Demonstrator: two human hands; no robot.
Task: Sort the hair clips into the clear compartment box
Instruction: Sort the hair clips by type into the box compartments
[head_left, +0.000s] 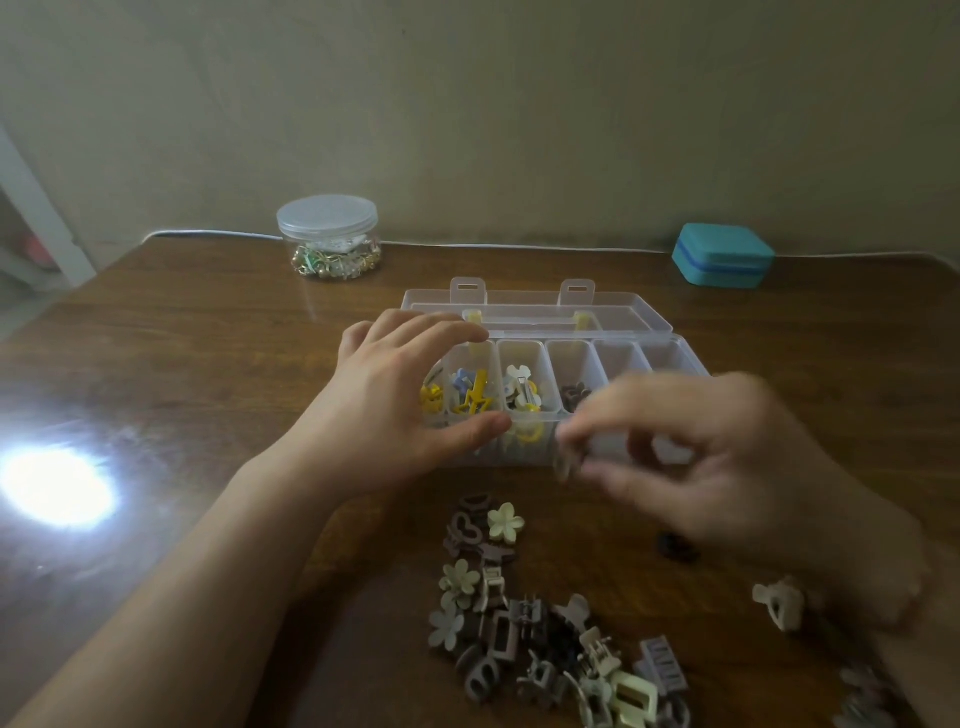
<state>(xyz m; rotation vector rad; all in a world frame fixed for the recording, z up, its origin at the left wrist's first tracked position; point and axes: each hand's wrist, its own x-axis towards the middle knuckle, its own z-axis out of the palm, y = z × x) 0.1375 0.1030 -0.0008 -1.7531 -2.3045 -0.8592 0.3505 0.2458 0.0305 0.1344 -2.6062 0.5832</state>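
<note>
A clear plastic compartment box (571, 358) sits open at the middle of a dark brown wooden desk (208, 364), its hinged lid (540, 309) lying flat behind it toward the wall. The left compartments hold yellow, blue and cream hair clips (475, 392); one further right holds a few dark brown clips (574, 395); the far right sections look bare. The left hand (410, 405) cups the box's left end, fingers spread over the back rim and thumb against the front wall. The right hand (727, 457) is blurred above the box's front right edge, thumb and forefinger pinching a small pale clip (563, 462). On the desk in front of the box lies a loose pile of beige, grey and brown flower and claw hair clips (545, 634), with a cream claw clip (779, 603) apart to the right and a small dark clip (675, 545) under the right hand. At the desk's back edge stand a round clear jar of trinkets (328, 236) on the left and a teal case (722, 254) on the right, both well apart from the box. Open desk stretches left of the box, where a bright light glare (57, 486) reflects.
</note>
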